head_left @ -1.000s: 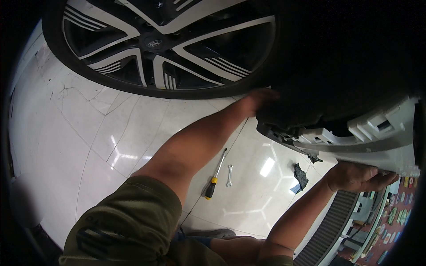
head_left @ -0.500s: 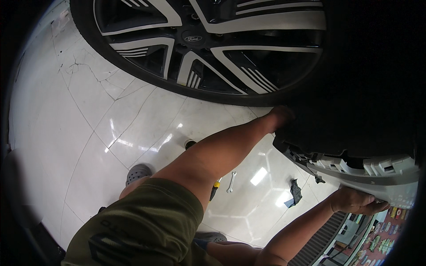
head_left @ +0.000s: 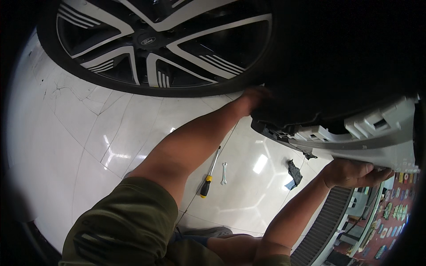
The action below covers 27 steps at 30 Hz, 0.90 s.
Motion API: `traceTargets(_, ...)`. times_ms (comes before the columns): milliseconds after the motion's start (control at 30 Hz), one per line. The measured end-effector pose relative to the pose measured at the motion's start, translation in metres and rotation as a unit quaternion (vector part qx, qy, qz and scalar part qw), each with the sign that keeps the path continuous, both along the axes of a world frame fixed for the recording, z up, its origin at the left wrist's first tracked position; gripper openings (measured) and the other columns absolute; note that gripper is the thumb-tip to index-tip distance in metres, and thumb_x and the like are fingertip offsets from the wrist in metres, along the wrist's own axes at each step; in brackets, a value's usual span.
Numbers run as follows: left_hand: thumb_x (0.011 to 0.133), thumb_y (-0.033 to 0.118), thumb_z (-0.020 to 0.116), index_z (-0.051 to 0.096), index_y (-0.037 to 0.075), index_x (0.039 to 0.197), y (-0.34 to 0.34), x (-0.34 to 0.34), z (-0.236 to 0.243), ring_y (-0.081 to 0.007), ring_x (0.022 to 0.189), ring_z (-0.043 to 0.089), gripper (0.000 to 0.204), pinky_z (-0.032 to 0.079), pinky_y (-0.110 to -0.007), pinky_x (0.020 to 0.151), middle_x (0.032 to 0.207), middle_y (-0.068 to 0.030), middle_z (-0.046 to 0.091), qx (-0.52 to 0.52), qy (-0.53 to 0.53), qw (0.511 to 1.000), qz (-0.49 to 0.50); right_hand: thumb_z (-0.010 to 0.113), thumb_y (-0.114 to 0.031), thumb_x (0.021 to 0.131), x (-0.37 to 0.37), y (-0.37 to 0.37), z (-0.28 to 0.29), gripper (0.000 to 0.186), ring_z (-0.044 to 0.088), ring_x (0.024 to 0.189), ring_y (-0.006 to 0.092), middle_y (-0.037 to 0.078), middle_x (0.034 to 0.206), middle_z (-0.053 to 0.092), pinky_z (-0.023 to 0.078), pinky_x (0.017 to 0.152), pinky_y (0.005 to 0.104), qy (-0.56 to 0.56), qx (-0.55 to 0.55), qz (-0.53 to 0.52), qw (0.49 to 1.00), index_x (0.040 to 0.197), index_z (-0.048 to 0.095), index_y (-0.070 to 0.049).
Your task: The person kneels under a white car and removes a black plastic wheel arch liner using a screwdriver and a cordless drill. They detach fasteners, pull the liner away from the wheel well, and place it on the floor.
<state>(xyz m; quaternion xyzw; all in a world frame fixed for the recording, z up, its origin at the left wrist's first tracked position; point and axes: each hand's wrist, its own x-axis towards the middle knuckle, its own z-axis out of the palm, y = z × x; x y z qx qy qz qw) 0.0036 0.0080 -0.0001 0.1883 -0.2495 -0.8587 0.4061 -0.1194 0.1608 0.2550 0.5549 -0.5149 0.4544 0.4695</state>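
Observation:
My left arm reaches up to the dark wheel-arch liner (head_left: 301,102), just behind the car wheel (head_left: 153,55) with its black and silver spokes. At the liner's lower edge, my left hand (head_left: 255,101) is dim and smeared, and its fingers cannot be made out. A light-coloured car bumper (head_left: 377,155) with white plastic slots and tabs along its edge extends to the right. My right hand (head_left: 353,174) grips the bumper's outer edge, thumb and fingers closed against it.
On the glossy tiled floor (head_left: 133,128) lie a yellow-and-black screwdriver (head_left: 207,181), an open-end wrench (head_left: 224,173) and a crumpled black piece (head_left: 293,173). A grey shoe (head_left: 208,232) shows beneath me. Toward the lower right are a ribbed dark panel (head_left: 326,219) and a red board (head_left: 395,213) with small items.
My view has shifted, so the wheel sits further left and up and the screwdriver shows whole. My right hand stays on the bumper; my left hand remains by the liner.

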Motion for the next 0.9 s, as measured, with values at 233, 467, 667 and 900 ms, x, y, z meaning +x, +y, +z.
traceTargets(233,0.082,0.014,0.066,0.064,0.001,0.1,-0.002,-0.007,-0.01,-0.0247,0.089,0.066,0.022,0.054,-0.038,0.08,0.097,-0.0149,0.066,0.005,-0.03,0.999,0.031,0.036,-0.048,0.09,0.002,0.0,-0.001,0.072,0.036,0.126,0.0355,0.026,0.14,0.024,0.045,0.097,0.0462,-0.028,-0.009,0.04,0.999,0.142,0.022,0.0)
traceTargets(467,0.083,0.013,0.064,0.065,-0.001,0.097,0.0,-0.003,-0.01,-0.0252,0.087,0.066,0.02,0.054,-0.038,0.081,0.096,-0.0159,0.066,0.031,0.033,0.999,0.011,0.038,-0.047,0.091,0.003,0.006,-0.001,0.073,0.037,0.125,0.0351,0.024,0.139,0.025,0.047,0.094,0.0483,-0.072,0.011,0.087,0.994,0.143,0.016,-0.001)
traceTargets(667,0.084,0.015,0.063,0.064,-0.001,0.105,0.0,-0.004,0.006,-0.0249,0.088,0.066,0.026,0.054,-0.037,0.08,0.099,-0.0163,0.066,0.02,-0.123,0.992,0.0,0.035,-0.048,0.091,0.001,0.007,-0.001,0.072,0.037,0.125,0.0356,0.025,0.138,0.025,0.045,0.096,0.0478,-0.027,0.025,0.019,0.999,0.143,0.016,-0.001)
traceTargets(900,0.084,0.023,0.065,0.064,0.003,0.108,-0.002,-0.003,-0.011,-0.0233,0.089,0.066,0.032,0.054,-0.037,0.079,0.104,-0.0139,0.066,-0.024,-0.038,0.999,-0.024,0.033,-0.051,0.091,0.003,0.002,-0.001,0.074,0.038,0.124,0.036,0.025,0.136,0.027,0.044,0.097,0.0462,-0.034,0.006,0.03,0.999,0.142,0.021,0.001)
